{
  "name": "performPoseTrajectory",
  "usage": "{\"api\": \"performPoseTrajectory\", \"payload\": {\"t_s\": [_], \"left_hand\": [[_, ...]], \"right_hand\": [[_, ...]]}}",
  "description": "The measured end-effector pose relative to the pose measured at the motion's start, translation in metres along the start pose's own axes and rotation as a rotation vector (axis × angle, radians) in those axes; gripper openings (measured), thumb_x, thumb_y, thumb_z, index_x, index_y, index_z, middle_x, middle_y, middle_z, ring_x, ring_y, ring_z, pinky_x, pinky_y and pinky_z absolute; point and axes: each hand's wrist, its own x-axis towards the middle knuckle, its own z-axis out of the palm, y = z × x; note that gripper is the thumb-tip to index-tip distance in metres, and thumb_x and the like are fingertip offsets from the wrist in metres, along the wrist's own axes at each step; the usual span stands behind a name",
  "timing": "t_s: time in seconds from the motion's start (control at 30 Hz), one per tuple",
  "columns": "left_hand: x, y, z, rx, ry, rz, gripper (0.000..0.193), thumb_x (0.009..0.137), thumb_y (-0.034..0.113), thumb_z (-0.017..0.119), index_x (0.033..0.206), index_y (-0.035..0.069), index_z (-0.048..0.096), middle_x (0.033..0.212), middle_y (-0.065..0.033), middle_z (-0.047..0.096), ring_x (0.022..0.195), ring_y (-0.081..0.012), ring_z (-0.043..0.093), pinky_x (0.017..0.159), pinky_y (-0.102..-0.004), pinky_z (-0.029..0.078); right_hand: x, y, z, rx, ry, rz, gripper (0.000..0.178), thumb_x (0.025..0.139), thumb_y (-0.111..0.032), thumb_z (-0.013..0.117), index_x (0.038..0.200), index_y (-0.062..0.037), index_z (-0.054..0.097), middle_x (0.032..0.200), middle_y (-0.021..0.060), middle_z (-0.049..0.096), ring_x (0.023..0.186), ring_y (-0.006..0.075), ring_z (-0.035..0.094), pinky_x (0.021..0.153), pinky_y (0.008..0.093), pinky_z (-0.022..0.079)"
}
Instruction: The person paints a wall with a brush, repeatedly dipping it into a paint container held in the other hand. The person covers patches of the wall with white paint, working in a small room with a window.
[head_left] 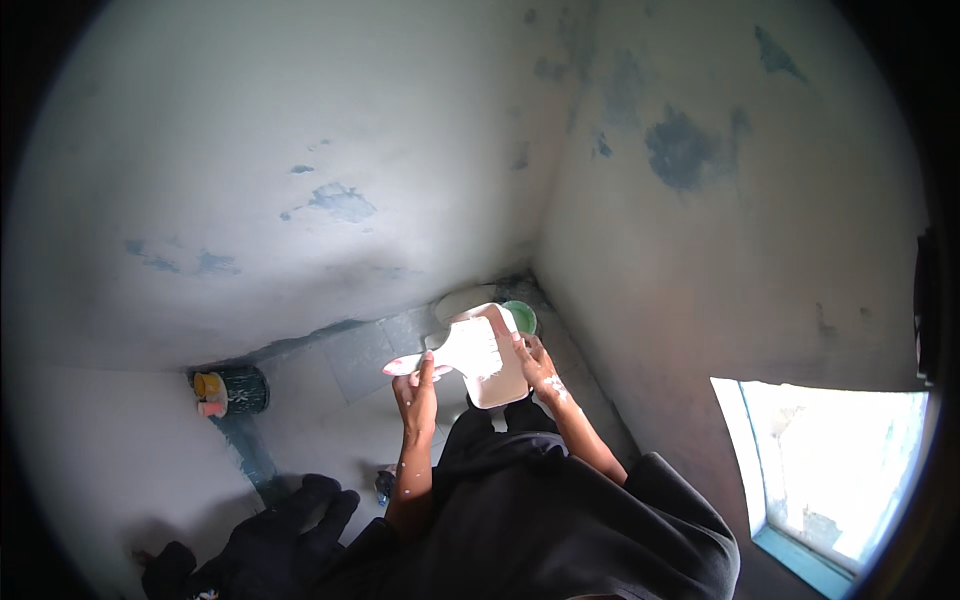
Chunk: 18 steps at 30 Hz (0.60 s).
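My left hand (418, 400) is closed around the handle of a wide paintbrush (468, 345), which is coated in white. The brush's bristles point right and lie over a shallow cream-coloured tray (502, 388). At the tray's right side, my right hand (541, 372) grips its edge, with white splashes on the wrist. White specks dot my left forearm too. Bright light washes out the brush head, so whether its bristles touch the tray I cannot tell.
A green tub (521, 316) stands in the corner beyond the tray. By the left wall sits a dark bucket (246, 390) beside yellow and pink items. Dark clothing (290, 535) shows at lower left. White walls (430, 130) have grey-blue patches; a bright window (840, 470) is at right.
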Motion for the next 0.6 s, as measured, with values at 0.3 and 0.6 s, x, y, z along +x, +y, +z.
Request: {"api": "performPoseTrajectory", "payload": {"t_s": [0.3, 0.6], "left_hand": [[0.006, -0.001, -0.03, 0.145, -0.24, 0.247, 0.034, 0.097, 0.026, 0.061, 0.096, -0.008, 0.063, 0.083, -0.0118, 0.069, 0.077, -0.0169, 0.066, 0.069, -0.0303, 0.049], [0.006, -0.023, -0.061, -0.051, -0.337, 0.069, 0.038, 0.096, 0.032, 0.057, 0.104, -0.006, 0.063, 0.085, -0.0105, 0.071, 0.078, -0.0176, 0.069, 0.066, -0.0282, 0.046]], "right_hand": [[-0.032, 0.015, 0.018, 0.212, 0.114, -0.187, 0.072, 0.099, -0.056, 0.045, 0.137, 0.0049, 0.046, 0.128, 0.021, 0.057, 0.121, 0.0262, 0.053, 0.105, 0.0361, 0.039], [-0.032, 0.039, 0.037, 0.367, 0.104, -0.205, 0.072, 0.099, -0.056, 0.046, 0.131, 0.0076, 0.049, 0.123, 0.0195, 0.06, 0.117, 0.0235, 0.054, 0.102, 0.0352, 0.041]]}}
